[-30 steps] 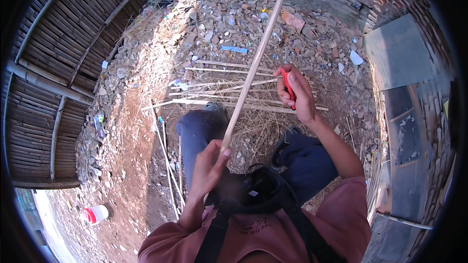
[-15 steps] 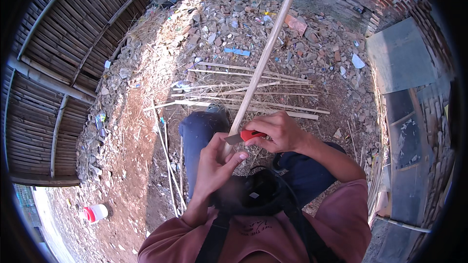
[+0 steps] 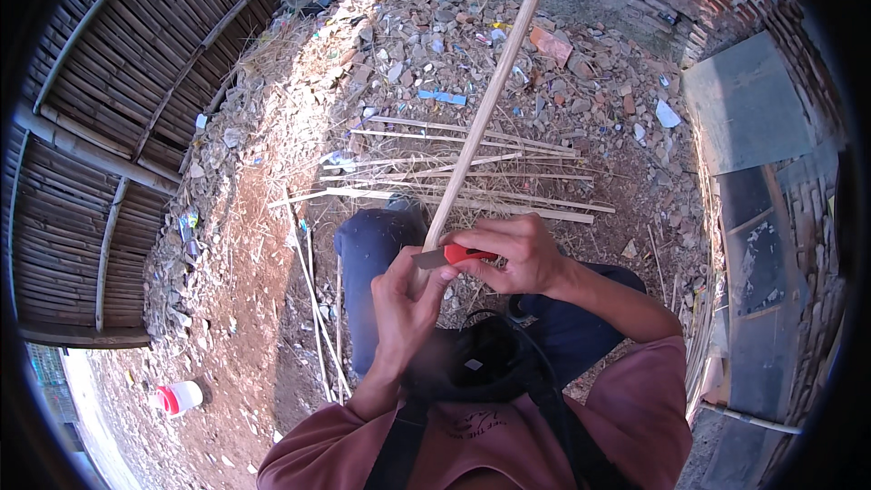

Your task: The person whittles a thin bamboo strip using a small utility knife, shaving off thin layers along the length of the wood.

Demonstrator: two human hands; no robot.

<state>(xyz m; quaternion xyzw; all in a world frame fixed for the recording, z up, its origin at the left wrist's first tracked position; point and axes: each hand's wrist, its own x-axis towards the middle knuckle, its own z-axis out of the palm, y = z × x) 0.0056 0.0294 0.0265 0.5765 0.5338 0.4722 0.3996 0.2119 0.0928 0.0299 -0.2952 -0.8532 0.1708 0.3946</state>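
A long pale wooden strip [image 3: 491, 96] slants up and away from my lap toward the far wall. My left hand [image 3: 404, 301] is closed around its near end, the thumb up by the blade. In my right hand [image 3: 518, 253] I grip a utility knife [image 3: 465, 254] with a red handle. Its broad grey blade lies across the strip just at my left fingers. The strip's lowest tip is partly hidden by my left hand.
Several thin wooden strips [image 3: 472, 189] lie on the ground beyond my knees, and more lie at my left [image 3: 313, 308]. Rubble [image 3: 435, 45] covers the far ground. A bamboo wall [image 3: 100, 145] stands left, with a white and red container [image 3: 179, 397] below it.
The knife and my right hand have shifted slightly left and nearer. My left thumb has come up toward the blade, and the strip's far end has tipped a little left.
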